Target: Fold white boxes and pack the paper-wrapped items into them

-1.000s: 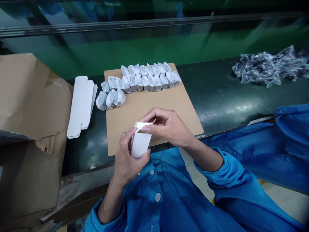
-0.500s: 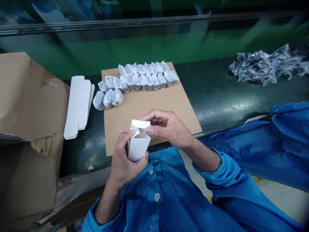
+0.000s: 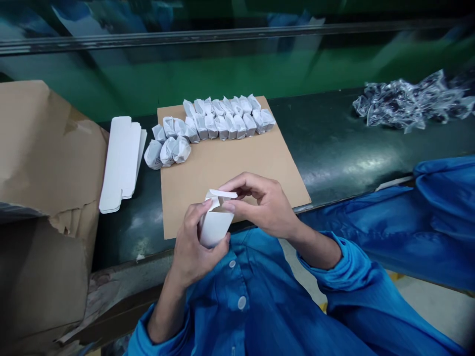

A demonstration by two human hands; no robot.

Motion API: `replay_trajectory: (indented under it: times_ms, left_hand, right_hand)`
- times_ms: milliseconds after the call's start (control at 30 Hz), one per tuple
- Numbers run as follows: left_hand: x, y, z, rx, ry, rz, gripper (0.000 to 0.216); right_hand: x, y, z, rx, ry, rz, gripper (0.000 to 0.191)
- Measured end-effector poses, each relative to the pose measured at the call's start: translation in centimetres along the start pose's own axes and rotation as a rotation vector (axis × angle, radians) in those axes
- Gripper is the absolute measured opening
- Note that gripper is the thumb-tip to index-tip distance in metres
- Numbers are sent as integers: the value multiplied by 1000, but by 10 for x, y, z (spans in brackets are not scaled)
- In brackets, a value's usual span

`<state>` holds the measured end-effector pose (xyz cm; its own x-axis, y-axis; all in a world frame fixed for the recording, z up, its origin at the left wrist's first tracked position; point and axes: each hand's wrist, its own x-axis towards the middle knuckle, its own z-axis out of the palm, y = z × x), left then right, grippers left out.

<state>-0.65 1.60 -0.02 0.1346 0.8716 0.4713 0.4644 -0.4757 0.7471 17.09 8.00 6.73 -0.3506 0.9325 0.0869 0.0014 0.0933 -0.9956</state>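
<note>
My left hand [image 3: 193, 247] is wrapped round a small white carton [image 3: 214, 223], held upright close to my chest. My right hand [image 3: 260, 202] pinches the carton's top flap, which lies nearly flat over the opening. Both hands hover above the near edge of a brown cardboard sheet [image 3: 237, 163]. At the far end of that sheet lie several small white wrapped packets [image 3: 218, 123] in rows. A stack of flat white carton blanks [image 3: 122, 163] rests on the dark belt to the left of the sheet.
A torn brown cardboard box [image 3: 44, 163] stands at the left. A pile of clear plastic bags with dark contents [image 3: 411, 101] lies on the dark belt [image 3: 345, 143] at the far right. Blue fabric [image 3: 426, 222] covers the near right.
The carton's top flap stood up half a second ago; my right hand has folded it down over the opening. My left hand keeps its hold on the carton.
</note>
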Motion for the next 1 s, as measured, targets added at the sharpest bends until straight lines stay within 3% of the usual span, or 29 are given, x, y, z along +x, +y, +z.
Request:
replay_trajectory:
  times_ms: [100, 233, 333, 433, 567, 800, 900, 1000]
  left_hand:
    - [0, 0, 1, 19, -15, -1, 83]
    - [-4, 0, 7, 79, 9, -50, 85]
    - [-7, 2, 11, 131, 55, -122, 93]
    - [-5, 5, 10, 212, 8, -153, 96]
    - [0, 11, 7, 278, -89, -104, 97]
    - [-4, 17, 11, 333, -52, -169, 98]
    - [-4, 17, 8, 339, -56, -206, 97]
    - [-4, 15, 6, 303, -98, -205, 94]
  right_hand:
    - [-1, 2, -2, 104, -14, 39, 19]
    - [-3, 4, 0, 24, -9, 40, 13]
    - [-4, 5, 4, -95, 38, -83, 4]
    - [-5, 8, 6, -150, 93, -187, 1]
    - [-6, 11, 6, -67, 73, -107, 1]
    - [-14, 20, 13, 40, 72, -106, 5]
    - [-17, 29, 16, 4, 38, -203, 14]
    - [-16, 37, 19, -173, 88, -373, 17]
